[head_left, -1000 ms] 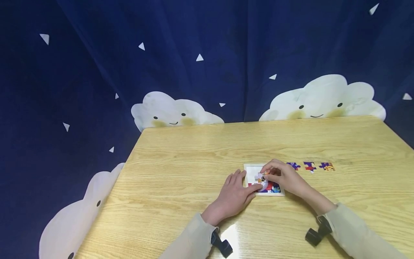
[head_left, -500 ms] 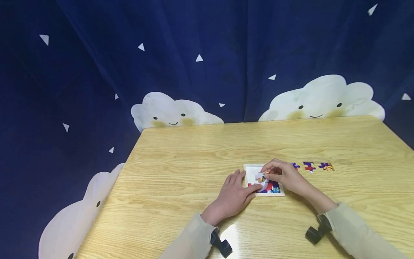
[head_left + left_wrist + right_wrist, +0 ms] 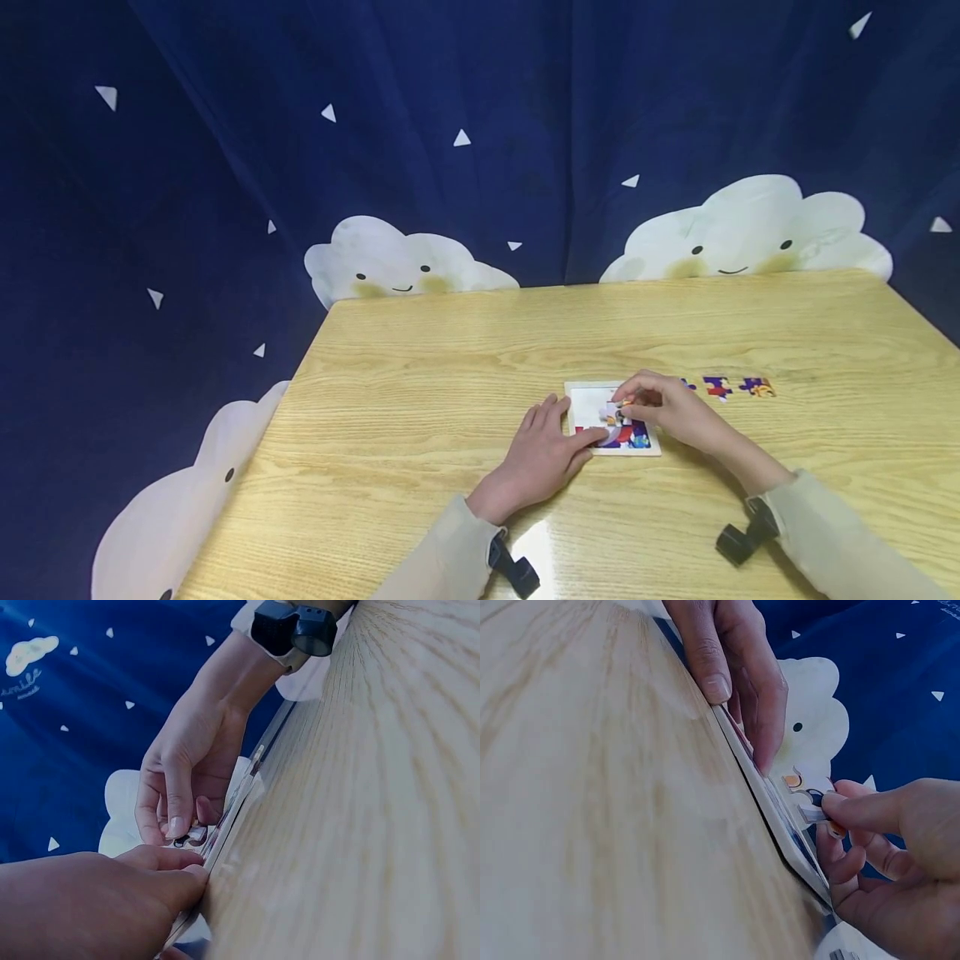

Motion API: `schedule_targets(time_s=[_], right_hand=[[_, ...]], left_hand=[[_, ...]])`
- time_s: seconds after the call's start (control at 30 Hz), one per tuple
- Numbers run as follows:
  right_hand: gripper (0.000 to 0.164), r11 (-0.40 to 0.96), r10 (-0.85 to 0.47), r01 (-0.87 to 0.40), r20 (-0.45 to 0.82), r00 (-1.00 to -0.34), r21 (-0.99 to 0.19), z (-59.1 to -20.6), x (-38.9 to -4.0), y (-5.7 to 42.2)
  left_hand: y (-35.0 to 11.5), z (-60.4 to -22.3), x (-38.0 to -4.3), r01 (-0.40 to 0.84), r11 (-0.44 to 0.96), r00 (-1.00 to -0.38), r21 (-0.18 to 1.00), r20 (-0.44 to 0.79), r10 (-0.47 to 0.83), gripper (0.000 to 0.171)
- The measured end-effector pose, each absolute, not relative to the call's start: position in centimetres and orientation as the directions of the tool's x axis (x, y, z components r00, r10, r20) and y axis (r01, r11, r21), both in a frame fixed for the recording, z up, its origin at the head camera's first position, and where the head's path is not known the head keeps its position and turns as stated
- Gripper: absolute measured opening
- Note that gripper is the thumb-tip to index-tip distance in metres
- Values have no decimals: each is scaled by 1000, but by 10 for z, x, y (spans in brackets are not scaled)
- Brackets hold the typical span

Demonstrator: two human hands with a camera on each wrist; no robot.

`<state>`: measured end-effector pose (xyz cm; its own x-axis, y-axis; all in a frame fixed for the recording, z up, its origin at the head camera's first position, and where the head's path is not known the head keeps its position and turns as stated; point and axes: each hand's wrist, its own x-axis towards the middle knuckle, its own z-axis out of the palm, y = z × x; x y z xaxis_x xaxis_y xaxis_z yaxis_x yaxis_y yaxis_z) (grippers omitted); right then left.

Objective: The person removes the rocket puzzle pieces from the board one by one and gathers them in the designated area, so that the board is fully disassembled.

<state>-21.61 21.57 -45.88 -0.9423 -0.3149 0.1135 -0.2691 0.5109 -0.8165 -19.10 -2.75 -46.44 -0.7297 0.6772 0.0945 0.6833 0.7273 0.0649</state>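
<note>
In the head view a small white-rimmed puzzle tray (image 3: 600,385) lies on the table, its lower part filled with red, blue and purple pieces. My left hand (image 3: 542,454) rests at its left side, fingers stretched along the rim and one digit reaching over the lower pieces. My right hand (image 3: 671,408) pinches a puzzle piece (image 3: 612,414) over the tray, between thumb and fingers. In the right wrist view that puzzle piece (image 3: 810,808), pale with orange and dark marks, is tilted just off the tray's surface. The fingers hide part of its print.
Loose puzzle pieces lie in a row right of the tray: one mostly behind my right hand, a red-and-purple piece (image 3: 717,387) and an orange-and-purple piece (image 3: 757,387). The wooden table (image 3: 420,367) ends at a dark blue curtain (image 3: 465,192) with clouds.
My right hand has shifted slightly to the right with the puzzle piece, covering more of the nearest loose piece. The left hand stays in place on the tray.
</note>
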Motion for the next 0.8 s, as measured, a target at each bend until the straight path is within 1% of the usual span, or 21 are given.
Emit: schedule_targets(time_s=[0.2, 0.43, 0.67, 0.8], right_hand=[[11, 514, -301, -255, 107, -948, -819, -456, -212, 222], [11, 519, -295, -271, 128, -947, -811, -460, -211, 231], [12, 501, -280, -210, 73, -957, -840, -459, -207, 239], [13, 507, -271, -201, 66, -960, -838, -458, -204, 246]], left_hand=[[-28, -465, -191, 681, 729, -732, 69, 93, 675, 37], [-27, -466, -191, 682, 728, -730, 63, 100, 676, 37], [-28, -466, -191, 681, 728, -732, 77, 102, 674, 37], [-28, -466, -191, 683, 726, -730, 80, 109, 675, 37]])
